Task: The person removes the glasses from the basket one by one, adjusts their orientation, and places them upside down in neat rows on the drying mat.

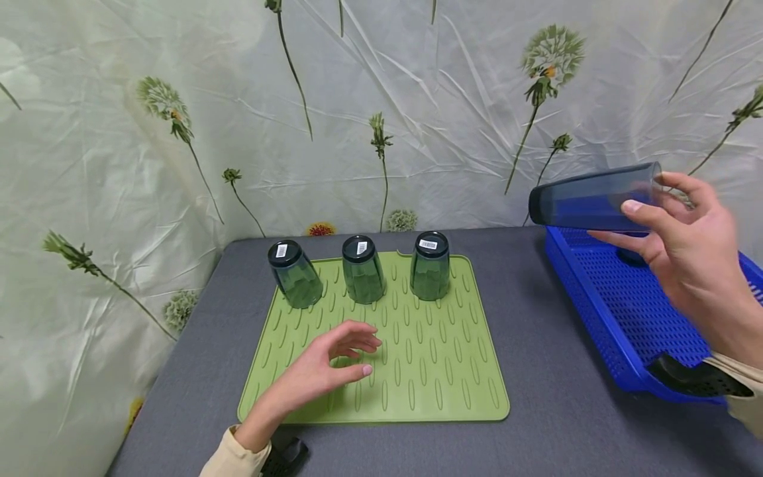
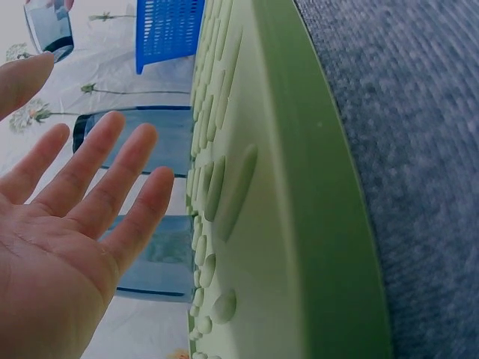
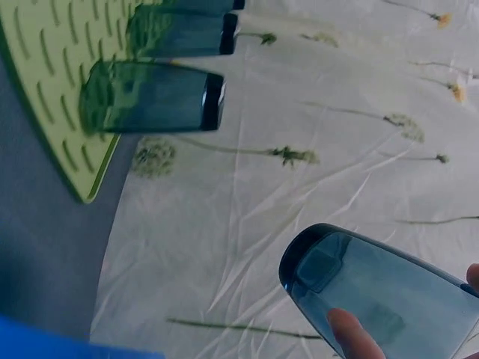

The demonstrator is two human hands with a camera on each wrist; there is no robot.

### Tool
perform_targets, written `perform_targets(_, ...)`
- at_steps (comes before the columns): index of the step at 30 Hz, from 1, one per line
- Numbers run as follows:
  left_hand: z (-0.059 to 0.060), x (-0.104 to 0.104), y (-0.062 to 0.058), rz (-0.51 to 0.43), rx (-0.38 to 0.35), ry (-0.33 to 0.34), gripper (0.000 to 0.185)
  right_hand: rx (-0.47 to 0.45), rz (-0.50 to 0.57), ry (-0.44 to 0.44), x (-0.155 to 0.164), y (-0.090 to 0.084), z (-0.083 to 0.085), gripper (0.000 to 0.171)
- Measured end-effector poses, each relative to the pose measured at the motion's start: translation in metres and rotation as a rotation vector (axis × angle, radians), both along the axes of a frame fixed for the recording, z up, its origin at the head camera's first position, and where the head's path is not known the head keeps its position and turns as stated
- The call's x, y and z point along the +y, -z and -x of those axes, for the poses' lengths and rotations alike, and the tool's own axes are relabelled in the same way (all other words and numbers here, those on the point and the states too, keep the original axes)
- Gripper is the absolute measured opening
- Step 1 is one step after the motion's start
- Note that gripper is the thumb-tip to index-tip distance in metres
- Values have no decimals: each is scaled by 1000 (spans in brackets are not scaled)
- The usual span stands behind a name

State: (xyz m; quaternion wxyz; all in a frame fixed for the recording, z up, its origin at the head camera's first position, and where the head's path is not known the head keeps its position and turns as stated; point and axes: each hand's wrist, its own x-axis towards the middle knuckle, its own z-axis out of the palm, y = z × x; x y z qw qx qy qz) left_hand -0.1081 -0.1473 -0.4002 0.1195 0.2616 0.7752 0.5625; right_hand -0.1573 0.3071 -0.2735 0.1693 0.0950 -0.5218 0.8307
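Tumbler (image 1: 590,199) first: I have it in my right hand (image 1: 691,245), fingers and thumb curled round its open end, lying almost on its side in the air above the near corner of the blue basket (image 1: 602,311), base pointing left toward the green mat (image 1: 441,358). My left hand (image 1: 324,371) hovers low over the front half of the mat, palm down, fingers spread and relaxed, gripping nothing; the left wrist view shows the fingers apart and clear of the ridges. To do this step well, I judge that I should keep the pinch firm near the rim, since the smooth wall looks slippery, turn the glass mouth-down before it reaches the mat, and bring it in from the right so it does not knock the standing ones. A free spot to the right of the row or in front of it seems the safest landing, and my left hand should stay out of that path. Counting now: three dark green glasses (image 1: 360,271) stand upside down in a row along the back edge of the mat, each with a barcode sticker on its base; one tumbler is in my grip; one mat, one basket. Something dark shows inside the basket behind my hand, but I cannot tell what it is.
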Motion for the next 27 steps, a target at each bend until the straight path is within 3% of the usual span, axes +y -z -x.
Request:
perform_targets(12, 0, -1, 1, -4, -3, 1, 48, 145, 29, -82, -32, 3, -20, 55)
perform_targets(27, 0, 0, 2, -13, 21, -32, 47, 232, 72, -106, -60, 15, -35, 61)
